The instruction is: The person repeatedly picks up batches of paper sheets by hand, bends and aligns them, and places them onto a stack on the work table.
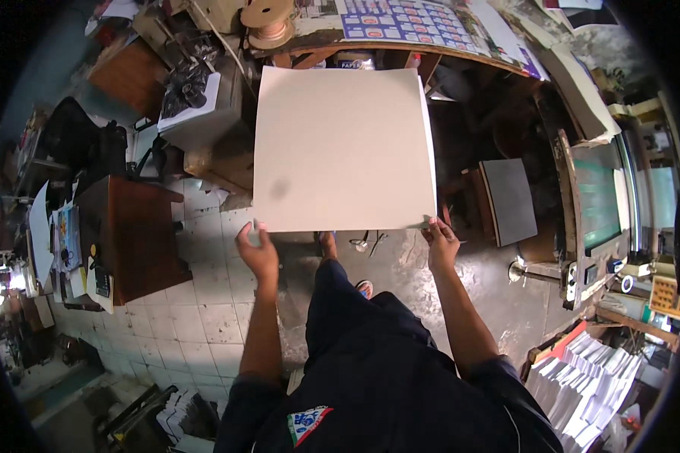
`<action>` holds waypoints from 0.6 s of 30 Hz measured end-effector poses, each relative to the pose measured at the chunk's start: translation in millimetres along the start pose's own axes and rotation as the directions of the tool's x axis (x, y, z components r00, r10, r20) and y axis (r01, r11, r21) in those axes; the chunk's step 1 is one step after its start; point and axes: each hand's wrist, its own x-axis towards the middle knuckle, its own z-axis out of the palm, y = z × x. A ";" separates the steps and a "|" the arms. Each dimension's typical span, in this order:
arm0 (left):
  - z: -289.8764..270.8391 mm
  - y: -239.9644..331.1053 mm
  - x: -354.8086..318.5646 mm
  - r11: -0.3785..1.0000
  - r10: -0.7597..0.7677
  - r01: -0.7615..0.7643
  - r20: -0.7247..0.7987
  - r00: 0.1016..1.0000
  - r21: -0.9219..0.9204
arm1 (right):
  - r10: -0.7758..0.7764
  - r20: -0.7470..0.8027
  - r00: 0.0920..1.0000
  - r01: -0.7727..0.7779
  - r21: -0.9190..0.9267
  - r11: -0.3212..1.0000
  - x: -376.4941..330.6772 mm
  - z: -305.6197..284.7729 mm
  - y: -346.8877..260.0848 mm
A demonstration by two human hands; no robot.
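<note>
A large cream-coloured board (pixel 340 151), nearly square, lies flat in front of me. A dark smudge marks its lower left part, and a thin white layer shows along its right edge. At the near right corner my right hand (pixel 443 243) grips the board, thumb on top and fingers at the edge or under it. My left hand (pixel 260 255) is at the near left corner with its fingers apart. Its thumb tip is right by the corner; whether it touches I cannot tell. What supports the board underneath is hidden.
Beyond the board stands a wooden table (pixel 317 38) with a spool (pixel 267 23) and printed sheets (pixel 415 21). A brown cabinet (pixel 132 241) is at left. At right are a dark grey board (pixel 508 200), a machine (pixel 582 204) and paper stacks (pixel 582 385).
</note>
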 end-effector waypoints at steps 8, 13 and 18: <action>45.0 73.2 -22.9 0.484 0.767 -0.873 0.454 0.454 0.056 | 0.018 -0.040 0.999 -0.020 -0.055 0.998 -6.1 15.6 -33.9; 34.0 123.1 3.0 0.413 0.842 -0.911 0.375 0.388 0.016 | -0.635 0.474 0.610 0.611 -0.792 -0.004 -30.3 56.6 -70.5; 29.4 154.1 25.0 0.406 0.865 -0.914 0.324 0.384 -0.001 | -0.484 0.774 0.408 0.799 -0.559 -0.219 -55.2 131.5 -73.5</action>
